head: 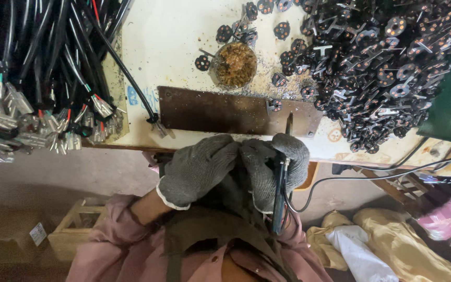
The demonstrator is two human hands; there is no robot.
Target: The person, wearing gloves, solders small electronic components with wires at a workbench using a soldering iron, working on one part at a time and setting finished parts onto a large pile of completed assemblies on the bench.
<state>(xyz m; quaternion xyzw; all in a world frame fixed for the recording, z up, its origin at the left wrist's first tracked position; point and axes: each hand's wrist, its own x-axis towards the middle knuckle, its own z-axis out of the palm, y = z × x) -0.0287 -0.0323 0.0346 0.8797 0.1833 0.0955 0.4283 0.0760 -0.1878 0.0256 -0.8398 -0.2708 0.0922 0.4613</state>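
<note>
Right hand [282, 163]: gloved; fingers are clamped on an iron [280, 183], its tip pointed up at the plate.
Left hand [197, 168]: gloved; fingers are curled together against the right hand; whether anything is held cannot be told.
Plate [220, 112]: brown, laid on the table [168, 47] just above the fingers.
Disc [274, 105]: seated on the plate, just above the iron tip.
Pile [377, 62]: black discs heaped up-right of the fingers.
Cup [235, 64]: set above the plate.
Cables [37, 78]: bundled well left of the fingers.

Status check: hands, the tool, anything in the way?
Left hand gloved, closed against the right. Right hand grips soldering iron, tip at brown metal plate. Heap of black disc parts to the right, clear of the tip.
</note>
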